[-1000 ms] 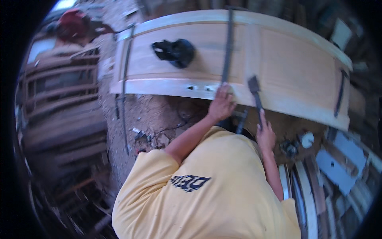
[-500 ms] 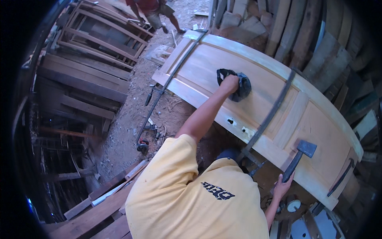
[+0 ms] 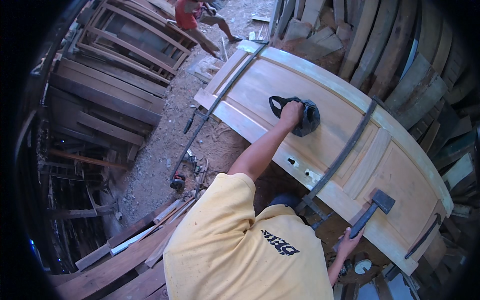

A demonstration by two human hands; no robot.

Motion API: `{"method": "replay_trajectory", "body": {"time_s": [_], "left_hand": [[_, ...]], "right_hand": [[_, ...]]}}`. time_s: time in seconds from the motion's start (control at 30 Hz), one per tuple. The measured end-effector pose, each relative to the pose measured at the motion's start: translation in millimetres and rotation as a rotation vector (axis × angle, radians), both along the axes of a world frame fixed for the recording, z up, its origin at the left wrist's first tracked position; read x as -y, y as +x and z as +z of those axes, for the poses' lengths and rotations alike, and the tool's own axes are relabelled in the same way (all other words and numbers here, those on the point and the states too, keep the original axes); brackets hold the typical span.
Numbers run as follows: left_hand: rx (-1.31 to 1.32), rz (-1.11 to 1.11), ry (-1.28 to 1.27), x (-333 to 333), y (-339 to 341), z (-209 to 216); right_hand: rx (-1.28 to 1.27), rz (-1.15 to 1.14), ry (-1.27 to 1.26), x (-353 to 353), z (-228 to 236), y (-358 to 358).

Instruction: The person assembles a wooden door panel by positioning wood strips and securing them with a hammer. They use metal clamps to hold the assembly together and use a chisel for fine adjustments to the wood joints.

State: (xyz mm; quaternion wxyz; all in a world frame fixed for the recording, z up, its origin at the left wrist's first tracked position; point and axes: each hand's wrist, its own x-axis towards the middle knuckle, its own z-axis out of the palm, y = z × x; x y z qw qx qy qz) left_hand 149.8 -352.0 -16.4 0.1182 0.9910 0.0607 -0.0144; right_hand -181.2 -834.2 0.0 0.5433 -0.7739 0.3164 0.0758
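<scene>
My left arm stretches over a pale wooden panelled door point(image 3: 272, 75) that lies flat. At the end of it, my left hand point(image 3: 291, 113) is closed at the mouth of a black plastic bag point(image 3: 311, 121) on the door's large panel. The fingertips are hidden by the bag. A loop of the bag sticks out on the left side. My right hand point(image 3: 348, 242) grips the dark handle of a hammer point(image 3: 383, 201) by the door's near edge. Its blocky head is over the smaller panel on the right.
Long bar clamps point(image 3: 345, 147) cross the door; another clamp point(image 3: 212, 107) is on its left end. A curved dark bar point(image 3: 425, 237) lies at the right end. Boards point(image 3: 370, 50) lean at the back right. Planks point(image 3: 120, 262) lie at lower left. A person point(image 3: 200, 20) is beyond the door.
The view has shifted slightly. My left hand stays at the bag, and the hammer remains in my right hand. The person in the background has changed position and stance.
</scene>
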Motion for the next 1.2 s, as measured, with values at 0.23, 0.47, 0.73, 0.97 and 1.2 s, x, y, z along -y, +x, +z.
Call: {"method": "replay_trajectory", "body": {"time_s": [0.23,0.47,0.73,0.97,1.2], "left_hand": [[0.068,0.114,-0.062,9,-2,27],[0.158,0.014,-0.052,-29,-23,37],[0.335,0.247,-0.921,33,-36,93],[0.232,-0.318,-0.313,139,3,8],[0.116,-0.278,-0.154,135,11,-40]], "right_hand": [[0.033,-0.033,0.017,7,-23,-9],[-0.011,-0.018,0.049,-10,-2,7],[-0.019,-0.073,0.135,-9,-4,3],[-0.077,-0.110,0.143,-18,12,12],[-0.065,-0.138,0.136,-23,16,14]]}}
